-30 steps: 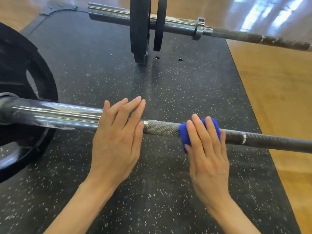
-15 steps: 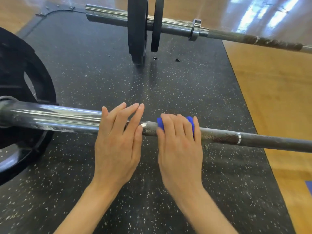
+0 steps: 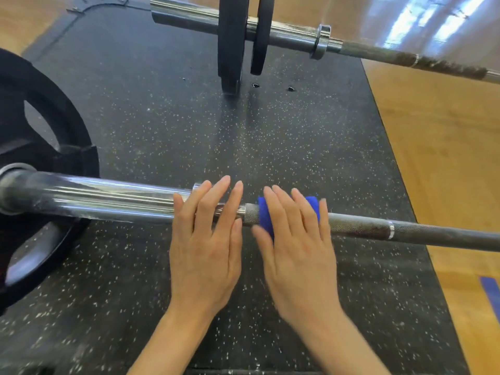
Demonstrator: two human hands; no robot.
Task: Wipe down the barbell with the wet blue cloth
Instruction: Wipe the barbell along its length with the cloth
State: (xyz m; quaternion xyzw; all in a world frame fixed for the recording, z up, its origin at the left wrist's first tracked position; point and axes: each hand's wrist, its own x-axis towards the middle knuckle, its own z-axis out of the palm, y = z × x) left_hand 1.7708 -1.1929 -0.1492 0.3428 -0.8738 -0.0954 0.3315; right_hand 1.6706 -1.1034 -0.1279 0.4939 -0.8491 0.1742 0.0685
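Observation:
The barbell (image 3: 433, 234) lies across the view just above a black mat. Its chrome sleeve (image 3: 94, 198) is on the left and its dark knurled shaft on the right. My left hand (image 3: 205, 239) rests flat on the sleeve's inner end, fingers straight. A blue cloth (image 3: 263, 212) is draped over the shaft just right of the collar. My right hand (image 3: 297, 253) presses on the cloth with straight fingers and hides most of it. My two hands are side by side.
A large black weight plate (image 3: 40, 136) sits on the sleeve at the left. A second barbell (image 3: 378, 50) with two black plates (image 3: 232, 41) lies at the far side of the speckled rubber mat (image 3: 297, 136). Wooden floor (image 3: 446, 144) runs along the right.
My right hand slid the blue cloth leftward along the shaft, from mid-knurl to just beside the collar. My left hand stayed on the sleeve.

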